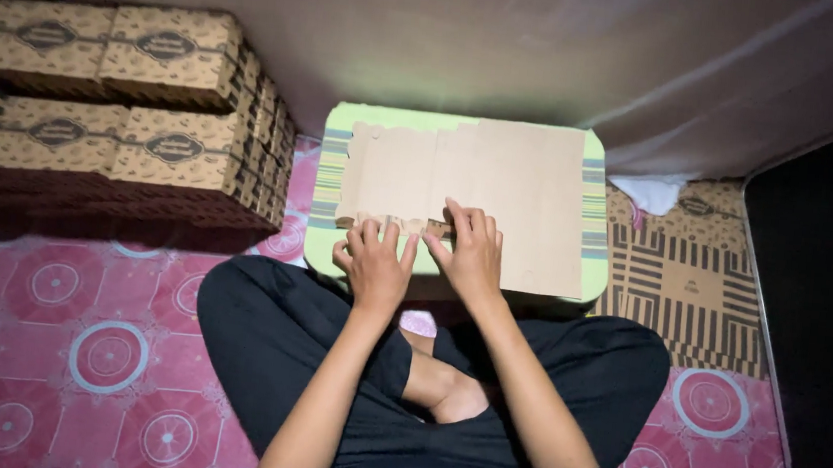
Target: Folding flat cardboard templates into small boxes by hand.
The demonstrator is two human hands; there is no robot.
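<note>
1. Blank (480,194): flat brown cardboard box cutout, lying on the small green counter (320,246) between the person's knees. It covers most of the top.
2. Progress, my read: barely begun. The sheet is nearly all flat; only the near-left flap edge (392,224) looks bent up. No walls raised, no box shape yet. All remaining folds and tuck-ins are left.
3. Left hand (374,265): fingers spread and slightly curled, tips pressing on that near flap. No full grasp visible; thumb is under or beside the edge, can't tell which.
4. Right hand (473,254): fingers extended, loosely open, flat on the sheet just right of the left hand, pinning it down. Holds nothing.
5. Orientation: long axis runs left-right across the counter, parallel to the person's shoulders. The notched, tabbed end points left; the plain wide panel is to the right.
6. Finished printed boxes (147,100) are stacked on the floor, far left. More flat printed blanks (684,277) lie right of the counter.
</note>
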